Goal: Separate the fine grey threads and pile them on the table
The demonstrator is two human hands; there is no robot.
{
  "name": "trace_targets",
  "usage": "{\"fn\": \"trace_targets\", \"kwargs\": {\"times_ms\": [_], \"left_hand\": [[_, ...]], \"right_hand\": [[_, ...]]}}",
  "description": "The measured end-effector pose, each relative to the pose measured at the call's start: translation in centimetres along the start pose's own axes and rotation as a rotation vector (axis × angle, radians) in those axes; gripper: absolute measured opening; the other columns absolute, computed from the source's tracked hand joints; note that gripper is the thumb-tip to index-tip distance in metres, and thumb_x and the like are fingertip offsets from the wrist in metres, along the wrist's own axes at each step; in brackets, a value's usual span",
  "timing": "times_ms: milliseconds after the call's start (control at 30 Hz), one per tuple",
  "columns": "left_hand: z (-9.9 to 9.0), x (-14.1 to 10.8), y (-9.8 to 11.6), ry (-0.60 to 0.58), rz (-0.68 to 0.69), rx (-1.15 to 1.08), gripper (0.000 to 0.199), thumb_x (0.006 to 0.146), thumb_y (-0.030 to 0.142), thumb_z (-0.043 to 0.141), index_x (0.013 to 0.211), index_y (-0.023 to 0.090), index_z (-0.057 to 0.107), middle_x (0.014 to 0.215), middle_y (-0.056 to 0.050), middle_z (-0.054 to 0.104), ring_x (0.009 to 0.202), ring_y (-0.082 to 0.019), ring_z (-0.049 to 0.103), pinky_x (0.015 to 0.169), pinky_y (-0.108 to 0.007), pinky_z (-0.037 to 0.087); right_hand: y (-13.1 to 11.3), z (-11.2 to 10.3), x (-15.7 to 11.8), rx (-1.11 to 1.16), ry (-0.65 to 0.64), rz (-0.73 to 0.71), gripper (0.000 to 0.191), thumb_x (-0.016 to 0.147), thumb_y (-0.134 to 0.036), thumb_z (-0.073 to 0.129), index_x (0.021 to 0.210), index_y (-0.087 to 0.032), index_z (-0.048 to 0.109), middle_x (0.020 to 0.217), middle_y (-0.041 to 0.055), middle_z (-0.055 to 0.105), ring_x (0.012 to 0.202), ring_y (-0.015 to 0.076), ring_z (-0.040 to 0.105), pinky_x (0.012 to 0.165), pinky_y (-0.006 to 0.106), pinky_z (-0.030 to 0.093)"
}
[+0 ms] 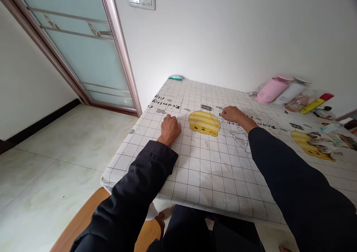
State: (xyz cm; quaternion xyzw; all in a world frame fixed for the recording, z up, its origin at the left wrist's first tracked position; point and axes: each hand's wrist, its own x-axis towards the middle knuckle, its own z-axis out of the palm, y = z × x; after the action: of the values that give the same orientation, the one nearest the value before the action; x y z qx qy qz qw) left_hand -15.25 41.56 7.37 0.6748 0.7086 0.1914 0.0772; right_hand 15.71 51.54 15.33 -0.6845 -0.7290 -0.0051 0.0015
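Near the table's (126,164) left edge, loosely curled left hand (169,130) on checked cloth (206,177); farther right, clenched right hand (231,114), palm hidden. Beneath and around both, cloth stretching lengthwise left to right, bear print (205,123) upside down. At the far-left corner, small packet (176,77); beyond, white wall (206,36), glass door (78,51).

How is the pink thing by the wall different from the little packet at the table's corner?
The pink thing is mostly pink, but the packet is white and green. The pink thing is chunky and rounded, while the packet is low and flattish. The pink thing also looks much bigger than the packet. Both are on the checked tablecloth, near the wall.
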Motion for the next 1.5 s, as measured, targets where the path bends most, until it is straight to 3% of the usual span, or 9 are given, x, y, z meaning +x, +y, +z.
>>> {"fn": "trace_targets", "kwargs": {"times_ms": [167,333,500,633,833,933,1167,1367,1500], "left_hand": [[0.2,0.1,-0.1,0.008,0.004,0.007,0.025,0.110,0.032,0.058,0.122,0.015,0.072,0.137,-0.024,0.064,0.130,-0.040,0.065,0.102,-0.050,0.060],[0.3,0.0,-0.4,0.013,0.022,0.025,0.024,0.110,0.034,0.059,0.121,0.017,0.073,0.136,-0.023,0.066,0.131,-0.038,0.065,0.104,-0.048,0.059],[0.3,0.0,-0.5,0.063,0.024,-0.027,0.028,0.111,0.033,0.059,0.131,0.017,0.071,0.138,-0.021,0.067,0.128,-0.036,0.070,0.104,-0.045,0.060],[0.4,-0.3,0.1,0.166,0.090,-0.166,0.029,0.110,0.029,0.064,0.134,0.017,0.071,0.139,-0.018,0.068,0.117,-0.030,0.074,0.105,-0.041,0.060],[0.6,-1.7,4.2,0.325,0.207,-0.663,0.020,0.106,0.027,0.066,0.116,0.016,0.079,0.124,-0.014,0.074,0.086,-0.019,0.072,0.084,-0.035,0.063],[-0.1,-2.7,7.1,0.210,0.192,-0.971,0.027,0.107,0.037,0.067,0.114,0.016,0.082,0.123,-0.015,0.078,0.098,-0.023,0.074,0.081,-0.035,0.063],[-0.7,-3.5,12.0,-0.407,0.255,-1.453,0.041,0.101,0.051,0.080,0.120,0.016,0.087,0.127,-0.017,0.082,0.105,-0.024,0.077,0.088,-0.036,0.061],[0.9,-3.4,12.8,-0.413,0.330,-1.478,0.036,0.092,0.045,0.093,0.112,0.016,0.087,0.097,-0.010,0.083,0.082,-0.014,0.069,0.070,-0.027,0.048],[0.9,-3.9,12.2,-0.460,0.331,-1.512,0.035,0.090,0.047,0.095,0.103,0.016,0.084,0.098,-0.009,0.082,0.078,-0.013,0.068,0.069,-0.027,0.049]], "right_hand": [[-2.5,3.5,-1.8,-0.068,-0.153,-0.075,0.025,0.090,-0.014,0.076,0.112,-0.009,0.086,0.119,0.0230,0.079,0.103,0.0323,0.074,0.084,0.037,0.054],[-3.7,4.5,-4.1,-0.074,-0.089,-0.129,0.028,0.093,-0.007,0.067,0.117,-0.005,0.081,0.130,0.0292,0.073,0.120,0.0378,0.070,0.094,0.042,0.055],[-3.0,3.8,-7.0,0.026,0.070,-0.201,0.024,0.105,-0.014,0.053,0.118,-0.012,0.073,0.123,0.0210,0.075,0.114,0.0304,0.069,0.091,0.037,0.052],[-1.4,3.4,-9.7,0.559,0.305,-0.154,0.013,0.103,-0.021,0.056,0.103,-0.019,0.068,0.104,0.0106,0.079,0.086,0.0220,0.068,0.079,0.034,0.050],[1.3,3.5,-13.4,1.357,0.194,-0.231,0.023,0.098,-0.045,0.075,0.095,-0.022,0.072,0.095,0.0081,0.079,0.075,0.0190,0.066,0.063,0.031,0.048],[2.3,3.5,-14.7,1.553,0.184,-0.276,0.033,0.092,-0.053,0.086,0.094,-0.023,0.073,0.099,0.0083,0.080,0.079,0.0193,0.070,0.063,0.031,0.051],[3.8,4.4,-15.3,1.656,0.212,-0.245,0.041,0.088,-0.059,0.093,0.091,-0.023,0.074,0.093,0.0067,0.079,0.075,0.0178,0.069,0.061,0.030,0.052],[4.7,5.0,-15.2,1.674,0.172,-0.259,0.039,0.090,-0.056,0.092,0.095,-0.023,0.073,0.095,0.0070,0.082,0.072,0.0173,0.070,0.062,0.031,0.053],[4.5,4.7,-15.6,1.749,0.131,-0.269,0.036,0.093,-0.054,0.091,0.097,-0.024,0.071,0.095,0.0069,0.084,0.071,0.0179,0.071,0.063,0.032,0.054]]}}
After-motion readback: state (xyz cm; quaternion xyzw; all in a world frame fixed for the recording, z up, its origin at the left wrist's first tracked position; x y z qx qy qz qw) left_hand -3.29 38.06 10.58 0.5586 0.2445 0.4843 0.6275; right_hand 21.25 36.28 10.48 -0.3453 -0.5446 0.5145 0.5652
